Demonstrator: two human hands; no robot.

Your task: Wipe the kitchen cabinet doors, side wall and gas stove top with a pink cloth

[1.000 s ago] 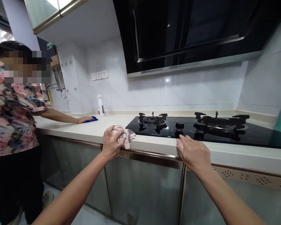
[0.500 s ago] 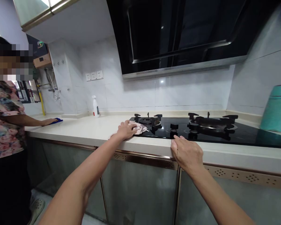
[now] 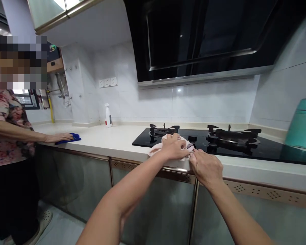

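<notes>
My left hand [image 3: 173, 147] presses down on a pale pinkish cloth [image 3: 156, 149], its fingers bent over it. The cloth lies bunched at the front edge of the black glass gas hob [image 3: 142, 137] and partly on the white worktop. Right beside it, my right hand [image 3: 207, 166] rests on the worktop's front edge with its fingers curled in. Its thumb side meets the cloth's right end; I cannot tell whether it pinches the fabric. The left burner [image 3: 163, 132] is just behind my left hand, and a black knob [image 3: 192, 138] is close to the cloth.
At the left a person [image 3: 9, 136] has a hand on a blue cloth [image 3: 75, 136] on the worktop [image 3: 104, 136]. A white spray bottle [image 3: 108, 116] stands by the wall. A black range hood [image 3: 201, 41] hangs above. A turquoise container [image 3: 302, 124] stands at the right.
My left hand has slid right with the cloth, along the hob's front edge up to my right hand. My right hand has hardly moved. The other person's blue cloth has come nearer.
</notes>
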